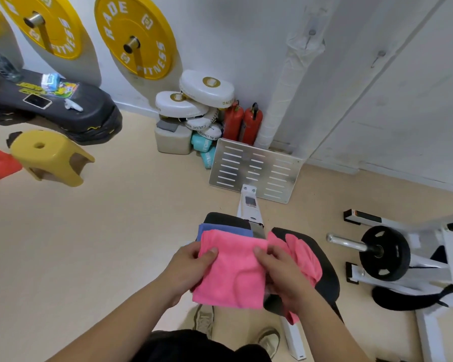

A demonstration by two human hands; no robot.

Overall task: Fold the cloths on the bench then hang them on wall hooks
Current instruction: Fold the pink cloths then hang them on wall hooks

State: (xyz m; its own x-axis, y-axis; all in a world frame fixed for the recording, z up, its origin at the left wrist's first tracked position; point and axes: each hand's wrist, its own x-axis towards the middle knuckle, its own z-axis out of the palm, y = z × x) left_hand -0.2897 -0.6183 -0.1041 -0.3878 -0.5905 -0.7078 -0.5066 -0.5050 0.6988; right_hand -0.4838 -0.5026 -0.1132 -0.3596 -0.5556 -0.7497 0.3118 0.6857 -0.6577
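I hold a folded pink cloth flat in front of me, above the near end of the black padded bench. My left hand grips its left edge, thumb on top. My right hand grips its right edge the same way. A blue cloth lies on the bench just beyond the pink one, mostly hidden by it. Another pink cloth lies crumpled on the bench pad to the right. Two wall hooks stick out of the white wall panels at the upper right.
A slotted metal footplate stands ahead of the bench. Two red fire extinguishers and white pads fill the corner. A yellow stool lies tipped at left. A weight plate on a bar is at right. Yellow plates hang on the wall.
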